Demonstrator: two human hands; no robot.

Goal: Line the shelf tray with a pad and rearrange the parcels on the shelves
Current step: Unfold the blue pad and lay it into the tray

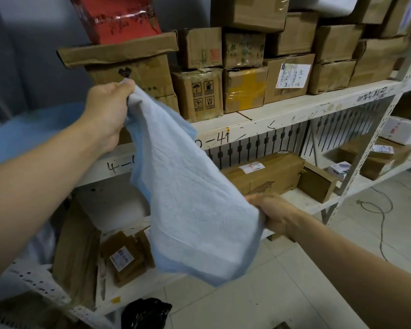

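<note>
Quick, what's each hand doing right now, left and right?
Left hand: closed, gripping the upper corner of the blue pad.
Right hand: closed, gripping the pad's lower right edge.

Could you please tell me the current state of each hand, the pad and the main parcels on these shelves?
Left hand: grips the pad's upper corner.
Right hand: grips the pad's lower edge.
Pale blue quilted pad: unfolded, held in the air before the shelves, not laid.
Red cardboard box: taped shut, tilted atop a crushed brown carton.
Long brown parcel with a label: lying flat on the lower shelf.
Black plastic bag: crumpled on the floor.
</note>
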